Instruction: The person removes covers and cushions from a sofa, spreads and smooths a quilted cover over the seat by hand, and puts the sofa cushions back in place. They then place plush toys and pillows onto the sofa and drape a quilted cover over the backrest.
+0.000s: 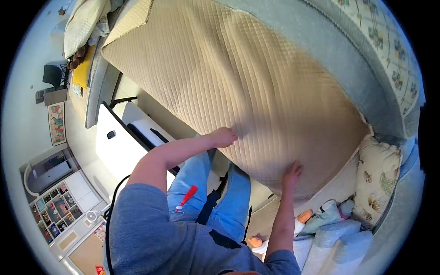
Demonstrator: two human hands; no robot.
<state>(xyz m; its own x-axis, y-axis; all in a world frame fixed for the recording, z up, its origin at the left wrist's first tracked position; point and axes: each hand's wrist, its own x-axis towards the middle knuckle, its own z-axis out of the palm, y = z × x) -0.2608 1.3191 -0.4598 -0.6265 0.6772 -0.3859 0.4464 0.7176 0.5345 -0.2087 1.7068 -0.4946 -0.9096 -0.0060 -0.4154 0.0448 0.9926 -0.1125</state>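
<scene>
A large beige quilted sofa cover (275, 87) is spread over the light-blue sofa, with long soft folds running across it. My left hand (223, 137) is at its near edge, fingers curled in on the fabric. Farther right, my right hand (292, 174) lies on the cover near its lower right part, fingers stretched out over the cloth. Around the right hand the fabric looks fairly smooth, while a raised fold runs up from near the left hand.
The blue sofa backrest (316, 36) borders the cover. A patterned pillow (376, 176) rests at its right end, with dolls (327, 213) close by. A white table (119, 142) with a dark edge stands left of my legs. Beyond it are a yellow cushion (82, 71) and a shelf unit (57, 206).
</scene>
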